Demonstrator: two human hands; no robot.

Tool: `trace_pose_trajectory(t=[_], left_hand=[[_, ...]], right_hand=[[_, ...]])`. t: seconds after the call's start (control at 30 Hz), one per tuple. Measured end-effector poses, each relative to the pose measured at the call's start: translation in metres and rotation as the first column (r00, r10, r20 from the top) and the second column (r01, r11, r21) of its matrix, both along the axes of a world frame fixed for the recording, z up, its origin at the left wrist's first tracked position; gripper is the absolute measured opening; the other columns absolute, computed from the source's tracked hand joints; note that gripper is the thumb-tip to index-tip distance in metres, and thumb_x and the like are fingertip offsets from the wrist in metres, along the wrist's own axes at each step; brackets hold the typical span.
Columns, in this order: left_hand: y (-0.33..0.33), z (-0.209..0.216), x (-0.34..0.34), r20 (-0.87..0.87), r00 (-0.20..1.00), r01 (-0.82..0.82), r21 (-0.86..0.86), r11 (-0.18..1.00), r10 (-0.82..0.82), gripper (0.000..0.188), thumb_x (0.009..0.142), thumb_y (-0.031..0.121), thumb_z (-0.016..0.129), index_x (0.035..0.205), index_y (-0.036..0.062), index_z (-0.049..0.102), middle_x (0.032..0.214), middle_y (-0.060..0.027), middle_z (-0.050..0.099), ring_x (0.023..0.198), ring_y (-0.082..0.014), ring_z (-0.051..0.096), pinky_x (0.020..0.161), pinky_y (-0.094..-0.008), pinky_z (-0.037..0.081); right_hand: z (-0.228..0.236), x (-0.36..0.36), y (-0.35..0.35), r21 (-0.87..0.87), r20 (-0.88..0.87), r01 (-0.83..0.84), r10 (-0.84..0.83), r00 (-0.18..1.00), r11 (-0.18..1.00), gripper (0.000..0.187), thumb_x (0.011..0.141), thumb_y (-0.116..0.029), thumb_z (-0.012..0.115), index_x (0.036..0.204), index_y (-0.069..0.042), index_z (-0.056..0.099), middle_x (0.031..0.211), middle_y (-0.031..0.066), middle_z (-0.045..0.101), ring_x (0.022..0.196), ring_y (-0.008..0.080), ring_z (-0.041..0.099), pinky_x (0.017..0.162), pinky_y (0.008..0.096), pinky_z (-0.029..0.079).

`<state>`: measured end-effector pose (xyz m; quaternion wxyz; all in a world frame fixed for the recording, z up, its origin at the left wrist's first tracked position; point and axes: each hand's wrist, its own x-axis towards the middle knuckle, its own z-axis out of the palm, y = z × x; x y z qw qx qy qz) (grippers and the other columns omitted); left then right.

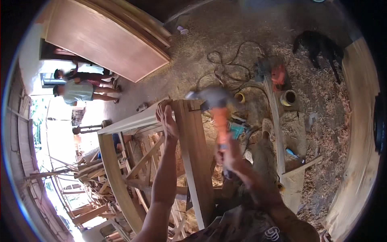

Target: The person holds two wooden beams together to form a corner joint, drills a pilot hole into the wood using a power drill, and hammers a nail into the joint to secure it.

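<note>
My right hand (229,153), smeared by motion, is closed round the orange handle of a claw hammer (220,121). The blurred metal hammer head is beside the top end of a thick wooden post (194,141). This post forms one corner of a pale wooden frame (139,119) standing in front of me. My left hand (167,121) grips the frame near that corner, its fingers bent over the top edge. A small dark thing, perhaps a nail, sticks out by the post's end; it is too blurred to tell.
Wood shavings cover the floor, with a coiled cable (225,66), a red power tool (278,76), a yellow tin (288,98) and a long plank (275,125). Large wooden panels (105,36) lean at the far left. Two people (78,89) stand there. A black dog (320,46) is at the far right.
</note>
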<state>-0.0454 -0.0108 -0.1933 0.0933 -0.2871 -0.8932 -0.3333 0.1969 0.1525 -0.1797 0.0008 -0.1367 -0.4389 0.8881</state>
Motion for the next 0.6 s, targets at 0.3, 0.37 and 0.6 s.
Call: trace_pose_trajectory(t=[0.3, 0.37, 0.6], left_hand=[[0.043, 0.017, 0.003, -0.072, 0.997, 0.012, -0.015, 1.0, -0.013, 0.04, 0.103, 0.03, 0.031, 0.115, 0.0046, 0.059, 0.112, -0.0117, 0.056, 0.114, -0.0296, 0.047, 0.111, -0.0429, 0.021], [0.027, 0.004, 0.004, -0.08, 0.996, 0.04, 0.038, 0.998, -0.037, 0.038, 0.1, 0.029, 0.035, 0.112, 0.0042, 0.06, 0.109, -0.0122, 0.056, 0.111, -0.0299, 0.047, 0.109, -0.0436, 0.023], [0.014, 0.029, 0.01, -0.015, 0.999, -0.037, 0.014, 0.999, 0.037, 0.039, 0.101, 0.03, 0.035, 0.112, 0.0042, 0.062, 0.115, -0.0118, 0.058, 0.118, -0.0284, 0.048, 0.11, -0.0412, 0.024]], right_hand=[[-0.003, -0.005, 0.008, -0.519, 0.232, 0.583, -0.553, 0.8, 0.626, 0.069, 0.092, -0.08, 0.037, 0.074, -0.015, 0.047, 0.055, -0.0023, 0.036, 0.045, 0.0115, 0.036, 0.043, 0.0303, 0.031], [-0.019, -0.027, -0.032, -0.591, 0.317, 0.107, 0.109, 0.942, 0.799, 0.07, 0.092, -0.079, 0.039, 0.074, -0.013, 0.047, 0.055, -0.0017, 0.036, 0.045, 0.0118, 0.037, 0.042, 0.0306, 0.032], [0.056, 0.018, 0.057, -0.562, 0.32, 0.435, -0.299, 0.899, 0.704, 0.076, 0.084, -0.09, 0.035, 0.071, -0.016, 0.047, 0.053, -0.0038, 0.036, 0.041, 0.0127, 0.033, 0.04, 0.031, 0.029]])
